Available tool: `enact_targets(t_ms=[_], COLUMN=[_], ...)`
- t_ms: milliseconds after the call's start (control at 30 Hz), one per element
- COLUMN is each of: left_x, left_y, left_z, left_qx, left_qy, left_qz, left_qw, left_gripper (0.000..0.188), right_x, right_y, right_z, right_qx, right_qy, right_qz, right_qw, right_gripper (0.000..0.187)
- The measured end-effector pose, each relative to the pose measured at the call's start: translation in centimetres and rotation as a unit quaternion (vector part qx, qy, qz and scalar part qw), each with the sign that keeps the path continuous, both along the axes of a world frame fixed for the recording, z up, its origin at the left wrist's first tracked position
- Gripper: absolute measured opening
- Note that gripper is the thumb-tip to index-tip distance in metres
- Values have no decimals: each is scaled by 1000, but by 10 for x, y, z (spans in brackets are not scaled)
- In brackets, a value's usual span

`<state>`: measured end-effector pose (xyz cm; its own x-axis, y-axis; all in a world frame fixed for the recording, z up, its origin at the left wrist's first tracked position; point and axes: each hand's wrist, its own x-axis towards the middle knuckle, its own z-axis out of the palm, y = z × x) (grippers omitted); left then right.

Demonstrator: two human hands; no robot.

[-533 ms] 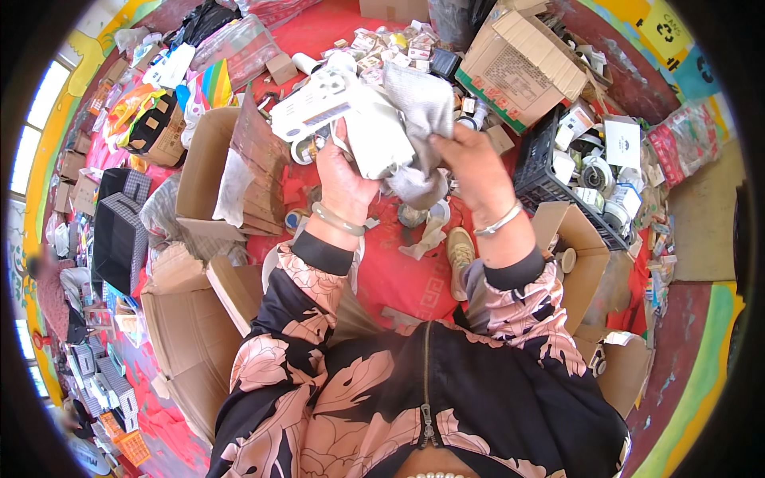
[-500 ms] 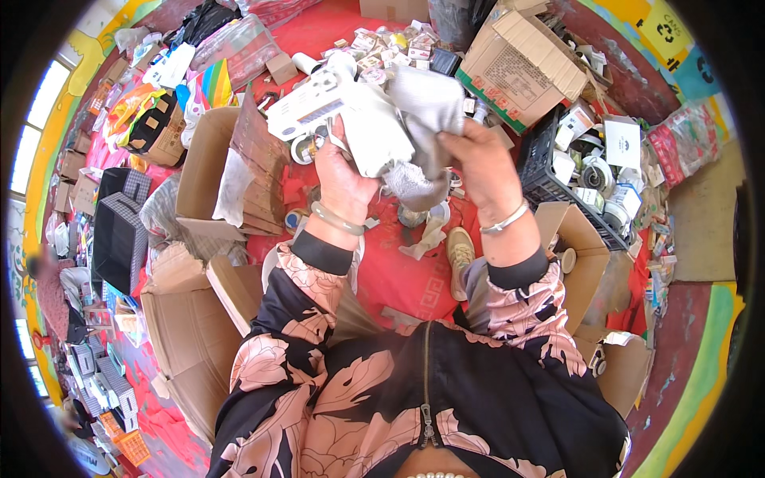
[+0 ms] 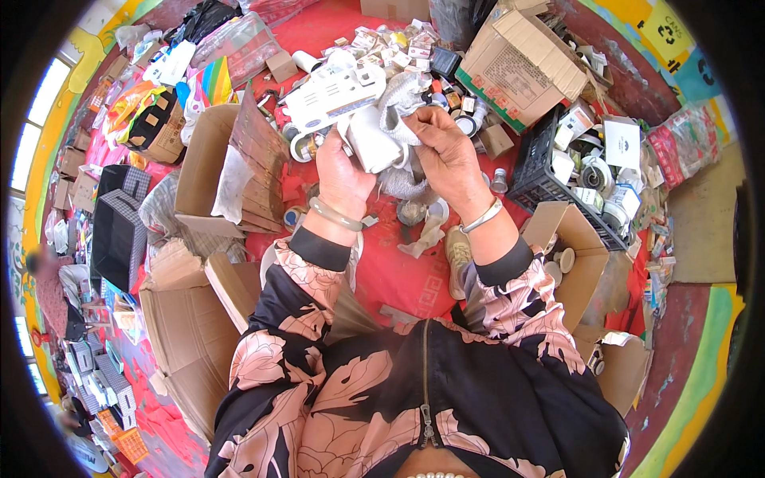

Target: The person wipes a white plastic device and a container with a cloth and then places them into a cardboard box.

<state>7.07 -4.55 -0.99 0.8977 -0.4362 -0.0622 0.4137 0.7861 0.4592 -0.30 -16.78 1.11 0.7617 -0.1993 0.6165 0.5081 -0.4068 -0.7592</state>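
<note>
My left hand (image 3: 344, 171) is closed around the lower side of a white plastic device (image 3: 335, 102), which has a long panel on its face and a smooth rounded body below. A crumpled grey-white cloth (image 3: 396, 107) lies against the device's right side. My right hand (image 3: 448, 151) pinches this cloth between thumb and fingers. Part of the cloth hangs below, between my two hands. Both hands are raised above the red floor covering (image 3: 390, 271), and the device's underside is hidden.
Small boxes (image 3: 398, 48) and jars lie heaped beyond my hands. A cardboard box (image 3: 518, 68) and a black plastic crate (image 3: 522, 187) full of white packages stand to the right. Open cartons (image 3: 203, 159) flank my left. A person (image 3: 54, 291) sits at the far left.
My right hand has moved left and turned inward, bunching the cloth that was spread wider. The device has shifted slightly right and tilted, still in my left hand.
</note>
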Motion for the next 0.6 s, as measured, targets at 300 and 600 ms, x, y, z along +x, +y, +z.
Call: enact_targets(t_ms=[300, 600], left_x=[7, -7], left_y=[14, -3], left_z=[17, 8], left_qx=[-90, -28], left_qy=[-4, 0], left_qz=[-21, -23], left_qw=[996, 999], left_gripper=[42, 40], right_x=[-23, -2], right_y=[-69, -16], right_z=[7, -6], right_qx=[154, 530], right_qy=[309, 133], right_qz=[76, 330], right_qw=[935, 769], right_gripper=[29, 48])
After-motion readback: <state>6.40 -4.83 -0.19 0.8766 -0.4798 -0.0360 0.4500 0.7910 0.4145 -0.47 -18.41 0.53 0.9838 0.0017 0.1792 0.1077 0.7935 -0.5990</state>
